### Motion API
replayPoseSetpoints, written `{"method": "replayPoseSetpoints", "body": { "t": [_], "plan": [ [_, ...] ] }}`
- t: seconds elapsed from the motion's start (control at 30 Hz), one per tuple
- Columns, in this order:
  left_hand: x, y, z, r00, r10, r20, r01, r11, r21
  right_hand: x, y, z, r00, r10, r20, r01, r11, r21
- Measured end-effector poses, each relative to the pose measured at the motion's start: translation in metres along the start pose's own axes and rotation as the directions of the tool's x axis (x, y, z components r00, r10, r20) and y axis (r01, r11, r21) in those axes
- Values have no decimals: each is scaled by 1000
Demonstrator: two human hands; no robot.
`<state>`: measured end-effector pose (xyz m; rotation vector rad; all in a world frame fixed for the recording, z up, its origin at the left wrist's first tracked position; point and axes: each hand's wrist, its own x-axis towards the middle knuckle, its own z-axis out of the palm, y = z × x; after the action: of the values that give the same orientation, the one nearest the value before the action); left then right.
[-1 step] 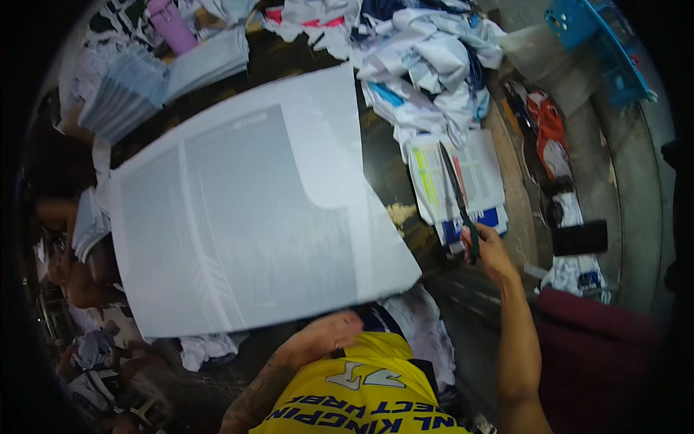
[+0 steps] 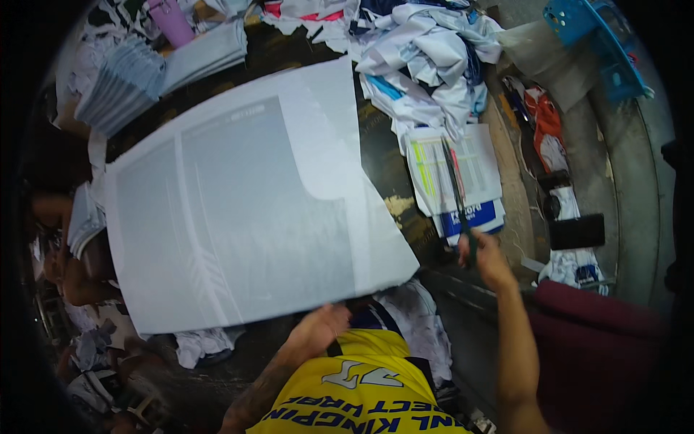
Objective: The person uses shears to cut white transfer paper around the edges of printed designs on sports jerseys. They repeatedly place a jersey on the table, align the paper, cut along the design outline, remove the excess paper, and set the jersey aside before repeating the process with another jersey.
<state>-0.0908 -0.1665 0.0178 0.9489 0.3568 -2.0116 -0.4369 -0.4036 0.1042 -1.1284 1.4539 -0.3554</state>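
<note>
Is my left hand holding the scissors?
No, the dark-handled scissors are gripped in your right hand.

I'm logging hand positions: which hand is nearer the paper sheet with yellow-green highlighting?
Right. The right hand is just below the highlighted paper sheet, gripping scissors; the left hand is farther away, lower left, by the lower edge of the grey-and-white panel.

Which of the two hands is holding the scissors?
The right hand grips the scissors, which extend over the printed papers. The left hand, near the lower edge of the white sheet, has none.
</note>
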Motion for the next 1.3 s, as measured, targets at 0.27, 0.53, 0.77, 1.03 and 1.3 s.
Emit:
{"method": "replayPoseSetpoints", "body": {
  "t": [0.27, 0.53, 0.77, 1.03, 1.3],
  "plan": [
    [25, -23, -16, 964, -3, -265, -89, 937, -338, -238, 143, 72, 865, 204, 458, -196, 978, -64],
    [12, -31, -1, 972, 33, -231, -43, 998, -41, -211, 180, 196, 894, 231, 385, -212, 973, -92],
    [16, -28, 2, 950, 26, -312, -18, 999, 30, -175, 145, 236, 970, 109, 219, -107, 994, -22],
    [12, -26, -1, 965, 20, -262, -2, 998, 68, -155, 111, 230, 931, 304, 200, -319, 947, 46],
    [7, -22, -7, 974, -70, -216, 93, 991, 99, -103, 77, 222, 908, 352, 226, -358, 934, -15]
  ]
}}
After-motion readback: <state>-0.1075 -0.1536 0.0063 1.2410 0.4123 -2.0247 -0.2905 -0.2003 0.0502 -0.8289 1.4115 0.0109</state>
